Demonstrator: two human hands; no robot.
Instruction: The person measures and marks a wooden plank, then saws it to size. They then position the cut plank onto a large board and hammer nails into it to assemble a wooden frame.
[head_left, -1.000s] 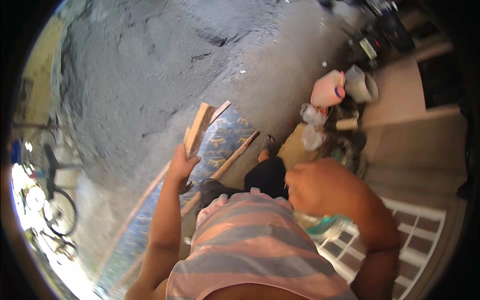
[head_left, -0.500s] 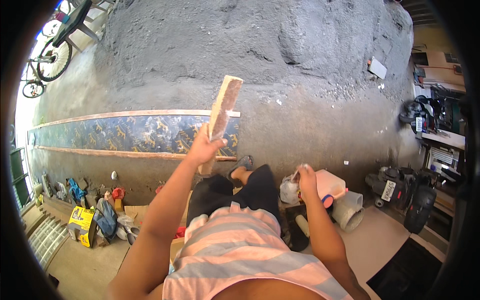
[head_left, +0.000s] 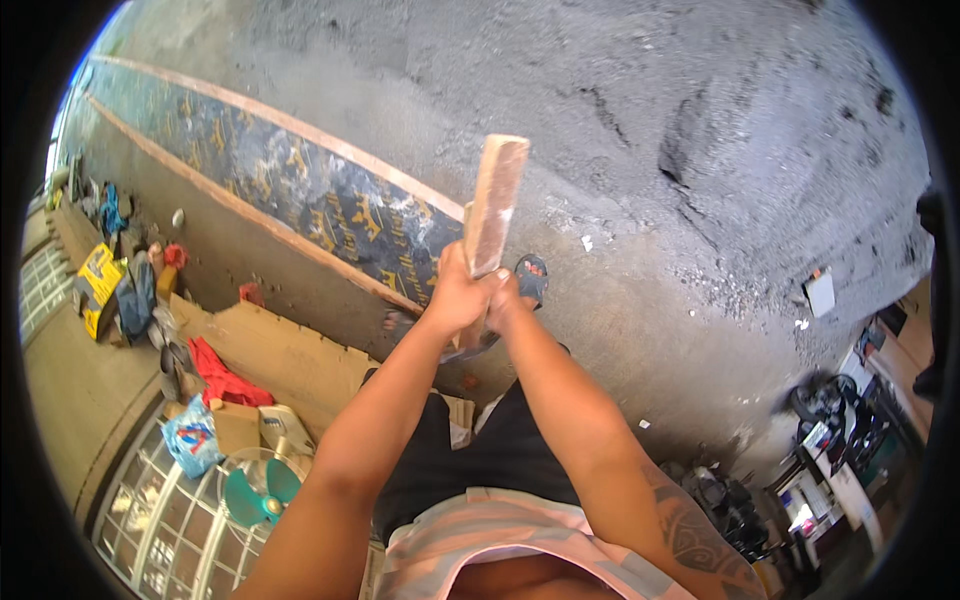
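A short length of lumber (head_left: 495, 205) points away from me, its broad face brown and rough, its edge paler. My left hand (head_left: 462, 290) is wrapped around it below the middle. Close against the left, my right hand (head_left: 507, 300) is closed at the same part of the wood, its thumb by the brown face; its other fingers are mostly hidden. Beyond and to the left, a long dark panel (head_left: 330, 215) with yellow print lies on the ground, wooden strips along both long edges. Below my hands, the wood's lower end is partly covered.
Grey sand (head_left: 620, 110) is heaped across the far side. At left lie flattened cardboard (head_left: 270, 335), a red cloth (head_left: 222, 375), a yellow box (head_left: 98, 285) and a green-bladed fan (head_left: 262, 492) beside white grating. A motorcycle (head_left: 835, 410) stands at right. My sandalled foot (head_left: 532, 275) is near the panel's end.
My right hand has come from the right, near the plastic containers, to meet the left at the wood. My view has turned rightward, so the panel now slants.
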